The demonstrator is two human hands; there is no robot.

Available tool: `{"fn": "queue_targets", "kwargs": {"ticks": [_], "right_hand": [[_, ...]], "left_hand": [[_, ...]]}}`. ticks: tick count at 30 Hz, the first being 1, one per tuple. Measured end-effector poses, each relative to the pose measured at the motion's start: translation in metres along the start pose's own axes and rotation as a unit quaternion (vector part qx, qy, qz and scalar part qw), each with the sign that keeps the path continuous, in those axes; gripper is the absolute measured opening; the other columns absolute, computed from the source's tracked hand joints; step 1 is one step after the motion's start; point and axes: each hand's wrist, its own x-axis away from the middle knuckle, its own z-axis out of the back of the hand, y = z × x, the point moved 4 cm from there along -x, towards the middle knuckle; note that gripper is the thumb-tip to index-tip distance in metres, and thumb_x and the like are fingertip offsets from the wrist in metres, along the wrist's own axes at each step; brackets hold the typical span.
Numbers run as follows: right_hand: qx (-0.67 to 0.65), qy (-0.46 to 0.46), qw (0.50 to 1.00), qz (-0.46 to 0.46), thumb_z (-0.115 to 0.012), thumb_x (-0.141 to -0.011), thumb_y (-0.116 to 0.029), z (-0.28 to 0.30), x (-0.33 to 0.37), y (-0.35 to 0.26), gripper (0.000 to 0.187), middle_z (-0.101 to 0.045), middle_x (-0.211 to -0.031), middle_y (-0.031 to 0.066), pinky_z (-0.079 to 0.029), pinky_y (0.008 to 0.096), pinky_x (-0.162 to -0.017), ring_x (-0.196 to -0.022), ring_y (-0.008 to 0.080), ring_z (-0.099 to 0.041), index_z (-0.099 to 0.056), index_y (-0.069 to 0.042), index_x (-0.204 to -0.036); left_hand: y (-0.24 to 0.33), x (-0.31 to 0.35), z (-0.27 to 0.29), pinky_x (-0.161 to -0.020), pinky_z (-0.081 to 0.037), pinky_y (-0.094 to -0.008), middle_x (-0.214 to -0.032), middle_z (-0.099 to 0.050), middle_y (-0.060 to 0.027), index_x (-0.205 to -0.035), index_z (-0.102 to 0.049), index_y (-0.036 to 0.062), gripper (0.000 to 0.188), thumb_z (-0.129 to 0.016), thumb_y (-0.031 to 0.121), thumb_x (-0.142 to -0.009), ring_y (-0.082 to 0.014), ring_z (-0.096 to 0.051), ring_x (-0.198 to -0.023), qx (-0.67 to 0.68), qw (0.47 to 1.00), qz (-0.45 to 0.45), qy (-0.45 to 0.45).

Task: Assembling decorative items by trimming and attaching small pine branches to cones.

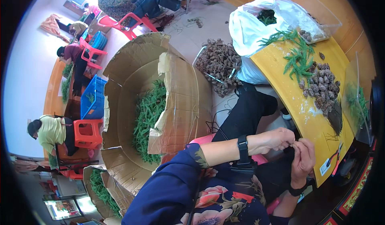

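Over my lap, beside the yellow table's edge, my two hands meet fingertip to fingertip. My left hand (277, 140) is closed in a pinch, its palm turned inward. Against it, the fingers of my right hand (303, 160) are pinched together too. Whatever sits between the fingertips is too small to make out. On the yellow table (276, 70) near my right hand lie pliers (336, 159) with red and black handles and a few thin dark wires (331, 138). Farther up are a heap of pine cones (323, 84) and green artificial sprigs (298, 60).
A large cardboard box (188, 104) with green sprigs stands at my left. Beyond it sit a basket of brown cones (218, 60) and a white sack (250, 28). A clear plastic bin (317, 12) rests on the table's far end. Other people work near red stools (87, 132).
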Motion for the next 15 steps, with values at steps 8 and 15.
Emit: {"fn": "queue_targets", "kwargs": {"ticks": [8, 15], "right_hand": [[-0.121, -0.102, 0.987, 0.003, -0.063, -0.076, 0.009, 0.009, -0.015, 0.004, 0.016, -0.063, -0.090, 0.0132, -0.050, 0.0310, -0.072, -0.079, 0.0263, -0.062, -0.063, 0.002, -0.090], [-0.013, -0.063, 0.991, 0.117, -0.066, -0.075, 0.005, 0.013, -0.010, 0.000, 0.014, -0.064, -0.091, 0.0134, -0.050, 0.0330, -0.069, -0.079, 0.0281, -0.063, -0.064, 0.002, -0.089]], "left_hand": [[-0.008, -0.002, 0.001, -0.043, -0.021, -0.0183, -0.061, -0.040, 0.0065, -0.076, -0.054, 0.0103, 0.008, -0.052, 0.013, -0.083, -0.0032, -0.031, -0.049, 0.092, 0.983, 0.087, -0.130], [0.004, 0.003, 0.000, -0.044, -0.025, -0.0185, -0.063, -0.044, 0.0043, -0.080, -0.056, 0.0076, 0.004, -0.056, 0.010, -0.083, -0.0046, -0.036, -0.052, 0.043, 0.986, 0.077, -0.138]]}}
